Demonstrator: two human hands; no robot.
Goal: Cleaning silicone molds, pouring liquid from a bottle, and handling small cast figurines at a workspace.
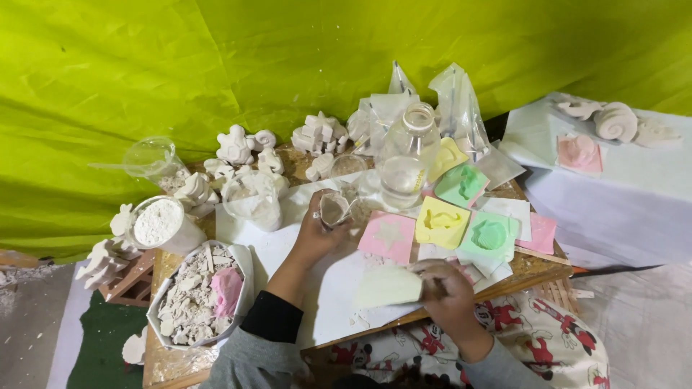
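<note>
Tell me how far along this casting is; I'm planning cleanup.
Done: white cast figures stand by the green backdrop. In hand: left hand holds a small clear cup; right hand grips a pale mould. Left: coloured moulds lie on the table.

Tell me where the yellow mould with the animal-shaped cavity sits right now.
In the head view, the yellow mould lies right of centre on the table, between the pink star mould and the green mould, just beyond the right hand.
</note>
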